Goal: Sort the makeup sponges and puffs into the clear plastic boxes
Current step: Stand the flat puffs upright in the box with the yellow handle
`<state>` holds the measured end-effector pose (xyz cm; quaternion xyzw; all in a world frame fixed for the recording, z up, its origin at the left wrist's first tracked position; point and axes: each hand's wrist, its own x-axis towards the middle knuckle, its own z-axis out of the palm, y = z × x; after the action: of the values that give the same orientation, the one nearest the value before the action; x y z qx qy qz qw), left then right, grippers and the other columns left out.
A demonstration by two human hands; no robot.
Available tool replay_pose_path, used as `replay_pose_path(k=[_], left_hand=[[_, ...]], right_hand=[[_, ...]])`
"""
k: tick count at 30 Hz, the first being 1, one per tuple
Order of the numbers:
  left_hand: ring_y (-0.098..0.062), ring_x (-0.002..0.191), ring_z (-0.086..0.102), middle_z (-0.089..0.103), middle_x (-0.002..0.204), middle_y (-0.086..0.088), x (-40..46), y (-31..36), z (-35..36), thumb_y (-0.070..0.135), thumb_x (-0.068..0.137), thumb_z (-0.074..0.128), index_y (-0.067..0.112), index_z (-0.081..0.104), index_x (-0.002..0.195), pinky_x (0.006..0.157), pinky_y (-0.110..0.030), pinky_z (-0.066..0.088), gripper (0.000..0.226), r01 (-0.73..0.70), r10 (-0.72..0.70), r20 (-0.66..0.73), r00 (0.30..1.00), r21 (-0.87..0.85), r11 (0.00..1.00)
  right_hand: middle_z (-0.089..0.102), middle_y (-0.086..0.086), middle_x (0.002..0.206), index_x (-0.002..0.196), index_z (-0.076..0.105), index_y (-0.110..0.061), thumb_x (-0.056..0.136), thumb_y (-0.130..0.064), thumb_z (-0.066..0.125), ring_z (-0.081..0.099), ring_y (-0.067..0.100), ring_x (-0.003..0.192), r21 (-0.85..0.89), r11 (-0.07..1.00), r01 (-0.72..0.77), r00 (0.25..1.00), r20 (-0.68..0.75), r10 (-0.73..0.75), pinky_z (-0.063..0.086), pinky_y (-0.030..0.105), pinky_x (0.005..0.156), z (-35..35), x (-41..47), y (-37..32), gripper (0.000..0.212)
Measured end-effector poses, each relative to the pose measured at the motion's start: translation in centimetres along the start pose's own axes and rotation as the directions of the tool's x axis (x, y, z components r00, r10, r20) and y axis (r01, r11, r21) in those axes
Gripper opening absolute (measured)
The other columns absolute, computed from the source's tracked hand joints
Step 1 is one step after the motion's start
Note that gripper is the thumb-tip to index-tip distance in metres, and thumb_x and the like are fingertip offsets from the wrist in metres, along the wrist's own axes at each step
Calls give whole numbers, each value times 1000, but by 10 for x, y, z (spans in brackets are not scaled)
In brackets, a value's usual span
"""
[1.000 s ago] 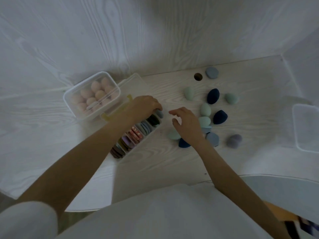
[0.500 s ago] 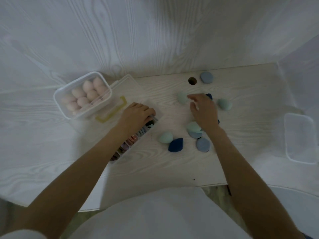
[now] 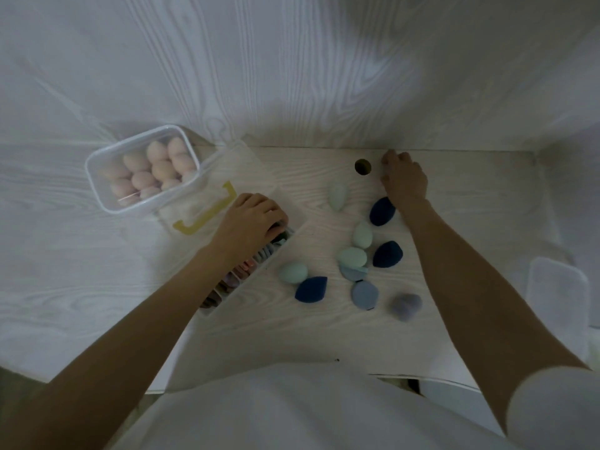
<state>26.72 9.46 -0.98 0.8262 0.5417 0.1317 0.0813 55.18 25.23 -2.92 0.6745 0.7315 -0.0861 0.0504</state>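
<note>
Loose sponges: teardrop shapes on the pale wood-grain table (image 3: 324,336), in mint, grey-blue, navy and one blurred mauve (image 3: 406,305).
Mint sponge (image 3: 338,196): farthest of the mint ones, long axis running near to far, narrow end toward the person.
Navy sponge (image 3: 311,289): long axis slanted, point up and to the right, touching a round mint one (image 3: 293,272).
Middle cluster: two mint, two navy, two grey-blue, packed close between the forearms.
Long clear box (image 3: 293,237): lies on a diagonal, filled with flat puffs standing on edge in a row (pink, lilac, blue, green).
Left hand (image 3: 250,222): fingers curled down onto the puffs at the box's far end; whether it pinches one I cannot tell.
Right hand (image 3: 404,177): at the far table edge beside a round hole (image 3: 362,166), fingers curled downward; what it holds, if anything, is hidden.
Pink sponges (image 3: 152,172): packed in a lidded clear tub (image 3: 97,177), far left.
Empty tub (image 3: 558,293): right edge.
</note>
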Motion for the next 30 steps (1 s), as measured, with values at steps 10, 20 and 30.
replay_pose_path(k=[10, 20, 30], left_hand=[[-22, 94, 62, 69, 95, 4, -8, -4, 1, 27, 87, 48, 22, 69, 91, 90, -33, 36, 22, -17, 19, -58, 998, 21, 1000], [-24, 90, 61, 69, 93, 2, -9, -7, -1, 33, 86, 53, 23, 72, 87, 85, -35, 38, 22, -13, 22, -92, 996, 95, 995], [-22, 99, 61, 68, 102, 2, -9, -9, 3, 30, 87, 48, 19, 65, 96, 95, -35, 33, 22, 10, -10, 4, 1000, -57, 998]], right_hand=[[65, -3, 88, 109, 52, -6, 87, -9, 60, 57, 9, 68, 623, 754, 210, 947, -320, 0, 44, 12, 60, -45, -104, -75, 24], [61, 5, 76, 81, 60, -10, 85, -16, 64, 56, 19, 56, 431, 853, 295, 927, -346, -146, 44, 29, 45, -2, -141, -154, 8], [59, 10, 86, 75, 75, -15, 73, -18, 75, 53, 29, 76, 306, 927, 219, 935, -337, -109, 46, 34, 63, 12, -144, -148, 4]])
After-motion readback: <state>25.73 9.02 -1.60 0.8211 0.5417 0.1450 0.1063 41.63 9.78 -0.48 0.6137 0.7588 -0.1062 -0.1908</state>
